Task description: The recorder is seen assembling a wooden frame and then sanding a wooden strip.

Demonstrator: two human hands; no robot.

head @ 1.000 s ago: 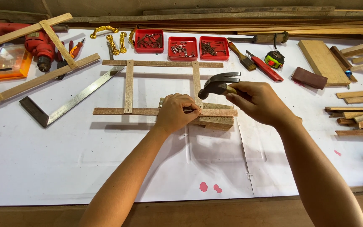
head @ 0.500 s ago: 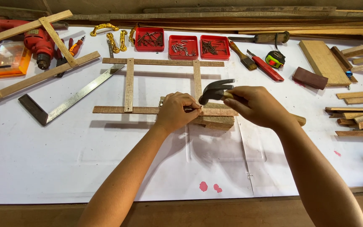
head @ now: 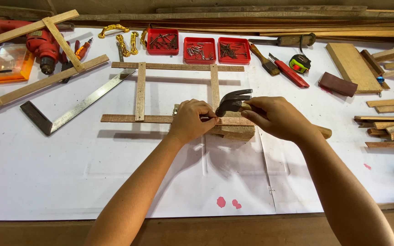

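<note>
From the head view, we've got our left hand (head: 192,119) pinched shut on what looks like a small nail, too tiny to be sure, at the joint of the thin wooden slat frame (head: 160,91) mid-bench, while our right hand (head: 277,117) is wrapped tight on the claw hammer (head: 233,101), head just above it. Best bet is light taps and fingers low. Slats look rough-sawn, the hammer head dark steel, and the three red trays (head: 198,49) along the far edge hold loose nails.

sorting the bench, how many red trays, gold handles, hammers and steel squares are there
red trays: 3
gold handles: 3, the third partly hidden
hammer: 1, in the right hand
steel square: 1
total: 8
</note>
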